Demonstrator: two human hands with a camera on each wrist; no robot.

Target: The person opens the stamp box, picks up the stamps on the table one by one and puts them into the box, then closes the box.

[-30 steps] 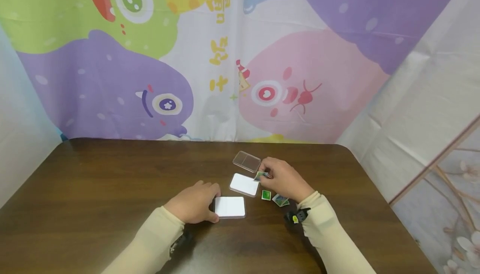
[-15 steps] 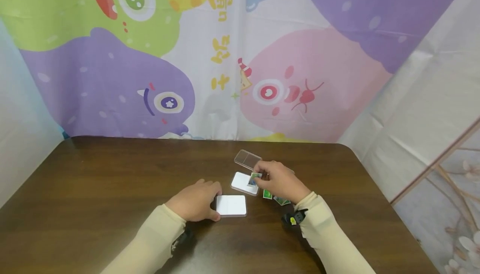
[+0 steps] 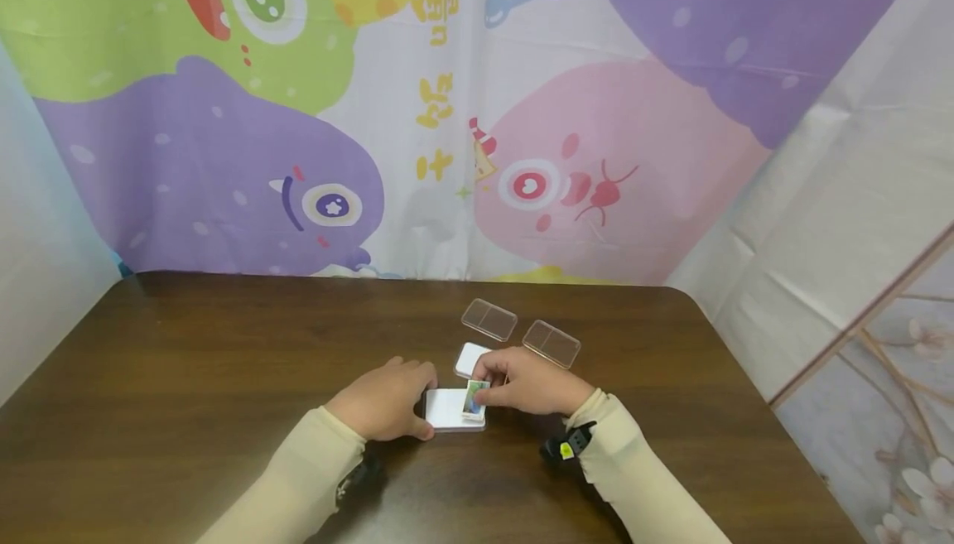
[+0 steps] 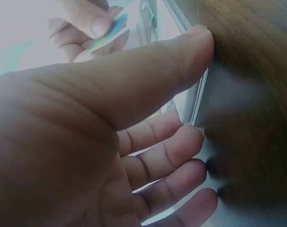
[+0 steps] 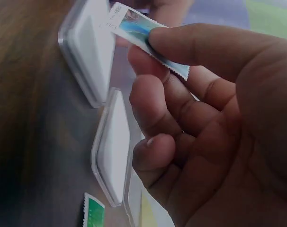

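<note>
My right hand [image 3: 532,382] pinches a postage stamp [image 3: 471,409] between thumb and fingers, over the right end of the nearer clear plastic case [image 3: 445,411] with a white inside. In the right wrist view the stamp [image 5: 134,29] shows a blue-green picture and perforated edges. Whether it touches the case cannot be told. My left hand [image 3: 387,401] grips the left end of that case, thumb at the near side and fingers at the far side. A second white-filled case [image 3: 469,358] lies just behind, partly covered by my right hand.
Two clear lids, a left one [image 3: 489,320] and a right one [image 3: 551,344], lie farther back on the brown table [image 3: 261,337]. A green stamp [image 5: 94,213] shows low in the right wrist view. A printed curtain [image 3: 417,221] hangs behind the table.
My right hand has carried the stamp leftward and nearer, from the second case to over the nearer one. This uncovers the right lid and hides the loose stamps. My left hand stays put.
</note>
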